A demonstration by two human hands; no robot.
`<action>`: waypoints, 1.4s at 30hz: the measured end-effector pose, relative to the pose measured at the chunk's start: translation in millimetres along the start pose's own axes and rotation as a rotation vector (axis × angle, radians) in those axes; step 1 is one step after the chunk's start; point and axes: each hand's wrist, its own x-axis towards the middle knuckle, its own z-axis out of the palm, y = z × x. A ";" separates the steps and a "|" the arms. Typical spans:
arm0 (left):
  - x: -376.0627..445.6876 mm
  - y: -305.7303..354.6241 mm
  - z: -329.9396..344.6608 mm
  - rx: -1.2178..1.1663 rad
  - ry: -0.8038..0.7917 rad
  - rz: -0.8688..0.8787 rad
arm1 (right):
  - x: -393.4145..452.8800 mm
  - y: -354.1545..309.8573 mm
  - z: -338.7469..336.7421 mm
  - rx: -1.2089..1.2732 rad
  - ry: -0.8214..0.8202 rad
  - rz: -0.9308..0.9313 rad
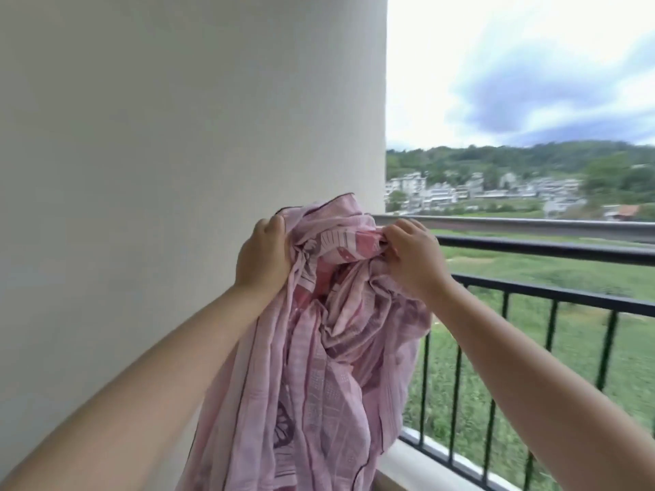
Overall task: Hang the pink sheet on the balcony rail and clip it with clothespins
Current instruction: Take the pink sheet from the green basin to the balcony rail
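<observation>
The pink patterned sheet (pixel 319 366) hangs bunched in front of me, held up at about rail height. My left hand (pixel 262 256) grips its upper left part with curled fingers. My right hand (pixel 413 258) pinches a gathered fold at its upper right. The black balcony rail (pixel 553 249) runs from behind the sheet off to the right, and the sheet's right side hangs just in front of its bars. Whether the cloth touches the top rail I cannot tell. No clothespins are in view.
A white wall (pixel 177 136) fills the left half, ending at the rail's left end. A low pale ledge (pixel 411 466) carries the black bars. Beyond lie a grass field, houses and wooded hills.
</observation>
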 end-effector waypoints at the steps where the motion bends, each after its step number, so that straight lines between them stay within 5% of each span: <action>1: 8.7 13.4 -3.9 -0.004 0.003 0.040 | 5.7 5.4 -17.6 -0.035 0.026 0.014; 13: -2.3 160.7 32.9 -0.114 -0.009 0.478 | -59.5 100.0 -157.9 -0.266 0.104 0.113; 26: -130.2 250.8 142.2 -0.217 -0.446 0.627 | -252.8 162.9 -179.2 -0.149 -0.618 0.384; 37: -141.0 249.4 144.5 -0.212 -0.387 0.374 | -244.5 179.0 -186.3 0.176 -0.140 0.832; 42: -145.3 249.8 130.3 -0.232 -0.357 0.359 | -232.0 179.1 -178.2 0.248 -0.160 0.904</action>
